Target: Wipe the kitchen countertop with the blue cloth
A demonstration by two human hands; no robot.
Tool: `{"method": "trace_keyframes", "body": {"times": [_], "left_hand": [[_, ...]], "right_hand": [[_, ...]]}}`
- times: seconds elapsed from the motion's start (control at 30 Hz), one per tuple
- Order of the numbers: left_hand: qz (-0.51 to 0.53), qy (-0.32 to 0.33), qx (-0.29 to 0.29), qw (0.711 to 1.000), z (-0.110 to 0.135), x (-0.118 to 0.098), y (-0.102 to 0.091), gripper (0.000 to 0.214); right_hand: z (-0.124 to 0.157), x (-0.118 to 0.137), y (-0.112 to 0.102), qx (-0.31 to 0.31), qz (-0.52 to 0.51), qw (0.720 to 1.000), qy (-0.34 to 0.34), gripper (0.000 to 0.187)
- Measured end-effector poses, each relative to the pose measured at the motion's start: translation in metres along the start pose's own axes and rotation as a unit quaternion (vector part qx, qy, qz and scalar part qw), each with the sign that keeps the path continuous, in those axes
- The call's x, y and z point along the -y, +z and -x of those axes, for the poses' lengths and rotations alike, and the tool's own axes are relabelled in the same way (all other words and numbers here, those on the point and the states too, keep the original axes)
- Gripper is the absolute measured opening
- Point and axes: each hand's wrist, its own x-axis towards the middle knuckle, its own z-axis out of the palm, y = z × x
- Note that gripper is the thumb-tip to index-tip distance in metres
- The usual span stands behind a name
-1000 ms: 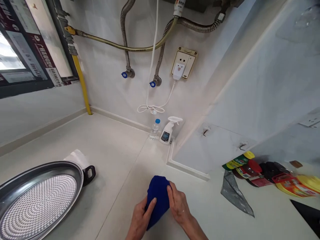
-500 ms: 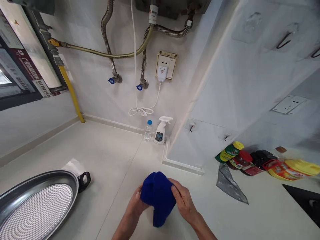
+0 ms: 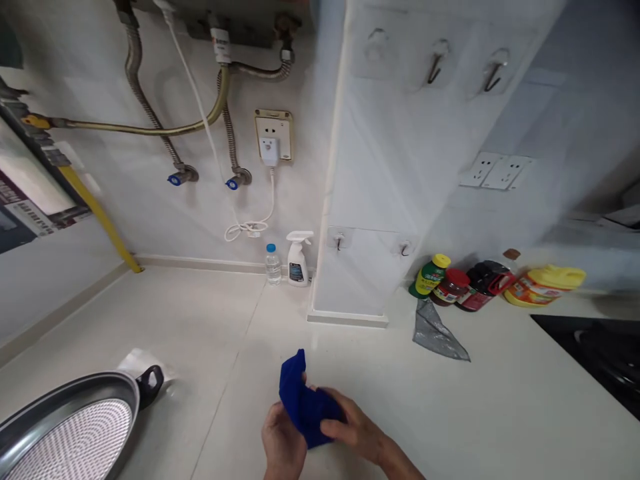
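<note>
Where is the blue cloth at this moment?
In the head view, the blue cloth is bunched between the left hand and right hand, low and centre over the white countertop, right of the metal pan.

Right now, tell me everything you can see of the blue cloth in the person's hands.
The blue cloth is a deep, plain blue, soft and fuzzy-looking, like microfibre. It is bunched up, with one corner sticking upward. The left hand grips it from below and the right hand closes over its right side, so part of it is hidden. It is low over the white counter, near the front edge; whether it touches the counter cannot be told.
</note>
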Motion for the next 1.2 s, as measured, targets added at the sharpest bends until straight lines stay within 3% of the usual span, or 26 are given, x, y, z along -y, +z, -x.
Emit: {"method": "trace_keyframes", "body": {"times": [0.07, 0.17, 0.27, 0.33, 0.4, 0.5, 0.63, 0.7, 0.83, 0.87, 0.97, 1.1, 1.2], "left_hand": [[0.074, -0.026, -0.027, 0.997, 0.001, 0.009, 0.007, 0.069], [0.133, -0.079, -0.056, 0.986, 0.008, 0.015, 0.013, 0.061], [0.071, -0.179, -0.075, 0.978, 0.018, 0.012, 0.008, 0.057], [0.021, -0.211, -0.097, 0.972, 0.024, 0.007, 0.000, 0.056], [-0.007, -0.214, -0.111, 0.970, 0.029, 0.001, -0.008, 0.054], [-0.032, -0.209, -0.142, 0.967, 0.033, -0.010, -0.012, 0.051], [-0.026, -0.133, -0.193, 0.972, 0.034, -0.022, 0.008, 0.053], [0.002, -0.091, -0.180, 0.979, 0.035, -0.022, 0.024, 0.052], [-0.006, -0.039, -0.140, 0.989, 0.038, -0.011, 0.048, 0.054], [-0.017, -0.038, -0.133, 0.990, 0.038, -0.008, 0.050, 0.055], [-0.085, -0.043, -0.112, 0.989, 0.036, -0.002, 0.052, 0.056], [-0.236, -0.029, -0.077, 0.968, 0.032, -0.007, 0.063, 0.066], [-0.303, -0.036, -0.091, 0.948, 0.027, -0.012, 0.082, 0.071]], "right_hand": [[0.001, -0.011, -0.002, 0.013, 0.005, 1.000, 0.012, 0.057], [0.003, -0.031, -0.008, -0.051, 0.089, 0.994, 0.032, 0.063], [0.011, -0.036, -0.022, -0.125, 0.150, 0.981, 0.015, 0.064], [0.019, -0.026, -0.036, -0.189, 0.173, 0.966, -0.026, 0.058], [0.024, -0.011, -0.053, -0.247, 0.190, 0.949, -0.055, 0.052], [0.022, 0.011, -0.078, -0.278, 0.191, 0.940, -0.060, 0.049], [0.012, 0.023, -0.098, -0.328, 0.223, 0.916, -0.058, 0.061], [0.014, 0.022, -0.093, -0.313, 0.267, 0.909, -0.072, 0.070], [0.033, 0.010, -0.058, -0.035, 0.277, 0.957, -0.074, 0.066], [0.036, 0.005, -0.049, -0.002, 0.266, 0.961, -0.072, 0.058], [0.041, -0.012, -0.031, -0.049, 0.276, 0.958, -0.063, 0.019], [0.050, -0.016, -0.046, -0.123, 0.330, 0.931, -0.093, 0.034], [0.076, 0.003, -0.072, -0.221, 0.216, 0.945, -0.105, 0.041]]}}
